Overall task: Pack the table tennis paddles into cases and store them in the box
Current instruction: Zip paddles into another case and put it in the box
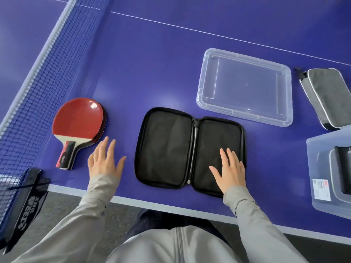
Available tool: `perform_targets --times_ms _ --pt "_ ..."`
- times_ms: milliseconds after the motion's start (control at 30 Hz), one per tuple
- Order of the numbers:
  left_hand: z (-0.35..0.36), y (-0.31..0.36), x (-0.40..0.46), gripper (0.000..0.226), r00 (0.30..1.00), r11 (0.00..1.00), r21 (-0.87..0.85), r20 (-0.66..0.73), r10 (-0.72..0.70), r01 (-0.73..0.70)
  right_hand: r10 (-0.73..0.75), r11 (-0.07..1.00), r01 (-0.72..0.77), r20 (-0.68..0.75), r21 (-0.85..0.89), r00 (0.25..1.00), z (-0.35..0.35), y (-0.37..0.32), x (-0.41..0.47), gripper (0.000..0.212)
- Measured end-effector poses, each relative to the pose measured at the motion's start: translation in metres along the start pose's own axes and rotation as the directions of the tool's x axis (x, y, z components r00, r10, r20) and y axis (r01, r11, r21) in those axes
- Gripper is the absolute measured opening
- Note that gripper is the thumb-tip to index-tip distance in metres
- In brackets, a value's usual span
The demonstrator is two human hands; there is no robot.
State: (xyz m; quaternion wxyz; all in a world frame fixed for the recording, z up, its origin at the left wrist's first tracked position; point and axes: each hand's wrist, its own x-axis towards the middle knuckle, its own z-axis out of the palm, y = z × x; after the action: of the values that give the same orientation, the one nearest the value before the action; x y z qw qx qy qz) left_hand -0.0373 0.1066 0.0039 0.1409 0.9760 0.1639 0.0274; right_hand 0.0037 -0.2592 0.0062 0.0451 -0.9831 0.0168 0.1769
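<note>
Paddles (79, 120) lie stacked at the left of the blue table (152, 63), red rubber up, handles pointing toward the near edge, close beside the net (43, 76). I count at least two, since a second dark rim shows under the top one, but I cannot tell more than that. My left hand (104, 160) is spread flat with straight fingers just right of the paddle handles — near them, not touching, and holding nothing. My right hand (229, 169) lies open too, palm down, fingers straight and resting on the right half of the black case (188, 150), gripping nothing. That case is unzipped and laid fully open like a book near the table's front edge, its dark lining showing on both halves and nothing inside it.

Beyond the case, to the right, sits a clear plastic lid (245, 86), flat on the table. Further right a grey case (326, 95) with pale piping lies closed near the frame edge. At the near right is the clear storage box (313, 168), cut off by the frame — inside it I see a grey-edged shape with a black strip, probably another case, though I cannot be sure. A white label sits on the box's wall. Grey sleeves cover both arms. The black net clamp (30, 202) grips the table edge at lower left.
</note>
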Motion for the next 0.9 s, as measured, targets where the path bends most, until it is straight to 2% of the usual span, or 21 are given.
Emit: perform_targets --times_ms 133,200,300,433,600,767,900 --pt "-0.02 -0.057 0.005 0.075 0.946 0.953 -0.062 -0.12 -0.302 0.296 0.037 0.999 -0.037 -0.015 0.026 0.999 -0.002 0.005 -0.012 0.068" --pt "-0.027 -0.075 0.013 0.078 0.902 0.904 -0.097 -0.082 -0.425 0.417 0.056 0.998 -0.055 -0.021 0.038 0.998 -0.002 0.007 -0.018 0.068" --pt "-0.032 -0.091 0.029 0.078 0.85 0.846 -0.08 0.04 -0.526 0.527 0.08 0.996 -0.079 -0.023 0.042 0.996 -0.001 0.01 -0.025 0.067" --pt "-0.035 -0.102 0.041 0.064 0.811 0.82 -0.022 0.162 -0.562 0.572 0.104 0.994 -0.104 0.0 0.02 0.995 -0.001 0.013 -0.031 0.066" --pt "-0.034 -0.113 0.053 0.044 0.789 0.791 -0.112 0.241 -0.566 0.602 0.122 0.992 -0.122 0.019 -0.012 0.992 0.0 0.01 -0.035 0.066" --pt "-0.034 -0.113 0.05 0.021 0.779 0.734 -0.262 0.248 -0.576 0.627 0.143 0.99 -0.143 0.006 -0.005 0.99 0.002 0.004 -0.037 0.064" --pt "-0.033 -0.109 0.044 0.021 0.784 0.707 -0.341 0.222 -0.58 0.62 0.156 0.988 -0.156 -0.011 0.006 0.988 0.003 0.001 -0.038 0.063"
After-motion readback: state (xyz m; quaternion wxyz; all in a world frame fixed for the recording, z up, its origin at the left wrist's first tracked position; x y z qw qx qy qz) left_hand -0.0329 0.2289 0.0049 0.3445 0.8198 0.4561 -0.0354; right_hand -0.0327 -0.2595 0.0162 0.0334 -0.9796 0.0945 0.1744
